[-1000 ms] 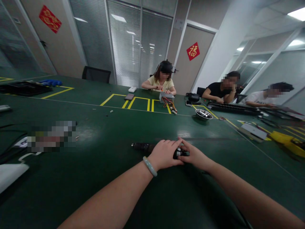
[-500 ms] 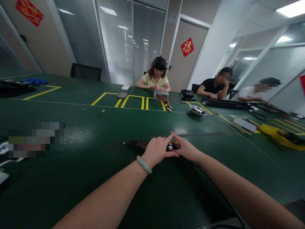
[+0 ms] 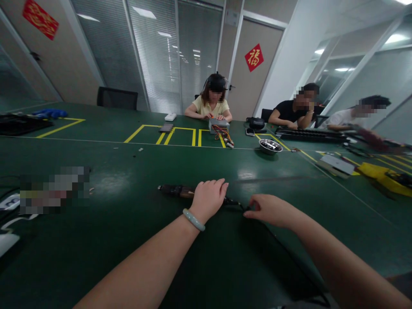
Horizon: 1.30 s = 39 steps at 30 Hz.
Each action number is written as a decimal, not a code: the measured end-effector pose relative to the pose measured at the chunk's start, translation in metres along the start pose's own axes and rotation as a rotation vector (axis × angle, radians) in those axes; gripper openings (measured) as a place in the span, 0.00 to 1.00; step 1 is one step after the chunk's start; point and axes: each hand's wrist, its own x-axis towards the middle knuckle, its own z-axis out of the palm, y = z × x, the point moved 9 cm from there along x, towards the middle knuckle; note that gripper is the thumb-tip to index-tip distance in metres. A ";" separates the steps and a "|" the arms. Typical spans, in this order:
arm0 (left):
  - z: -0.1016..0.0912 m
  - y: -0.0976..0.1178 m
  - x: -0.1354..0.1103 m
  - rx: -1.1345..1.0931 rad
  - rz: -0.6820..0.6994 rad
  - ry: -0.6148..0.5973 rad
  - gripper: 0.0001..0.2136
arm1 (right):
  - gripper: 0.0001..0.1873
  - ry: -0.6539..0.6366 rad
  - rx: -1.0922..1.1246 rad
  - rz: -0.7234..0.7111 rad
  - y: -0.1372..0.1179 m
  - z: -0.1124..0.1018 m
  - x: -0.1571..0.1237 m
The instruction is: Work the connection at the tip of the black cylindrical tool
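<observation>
A long black device [image 3: 174, 190] lies flat on the green table [image 3: 135, 240] in front of me. My left hand [image 3: 208, 198], with a pale bangle on its wrist, lies over the device's right half, fingers together and curled over it. To the right, my right hand [image 3: 269, 210] is a little apart from the device. Its thumb and forefinger pinch a thin black cable [image 3: 236, 203] that comes out of the device's right end. The device's middle is hidden under my left hand.
A metal bowl [image 3: 270, 146] stands beyond my hands. Opposite, a person handles a grey box with coloured wires [image 3: 220, 127]. Two more people sit at the right behind a black keyboard [image 3: 309, 135]. A yellow object [image 3: 383, 176] lies far right. Cables and white items [image 3: 6, 206] sit at the left edge.
My right hand has drawn away to the right from the device's end, pinching the cable. My left hand stays on the device. The view shifted slightly.
</observation>
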 end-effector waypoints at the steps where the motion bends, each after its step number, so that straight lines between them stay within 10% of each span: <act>1: 0.000 0.000 0.000 -0.004 -0.004 0.001 0.22 | 0.25 -0.069 -0.058 0.012 0.007 0.005 -0.011; 6: -0.001 0.003 0.000 -0.026 0.009 0.015 0.21 | 0.16 -0.255 -0.056 0.053 0.016 0.035 -0.035; 16: -0.012 0.009 -0.001 0.026 0.088 0.060 0.15 | 0.22 0.105 -0.065 0.078 0.016 -0.011 0.006; 23: 0.005 0.017 0.000 0.095 0.142 -0.061 0.13 | 0.19 -0.241 0.549 -0.123 -0.033 0.016 0.019; 30: 0.007 0.023 -0.002 0.071 0.206 -0.065 0.13 | 0.17 -0.025 0.732 0.019 0.012 0.041 0.050; 39: 0.014 0.033 -0.007 0.067 0.306 -0.114 0.14 | 0.24 -0.501 0.908 -0.082 0.009 0.051 0.028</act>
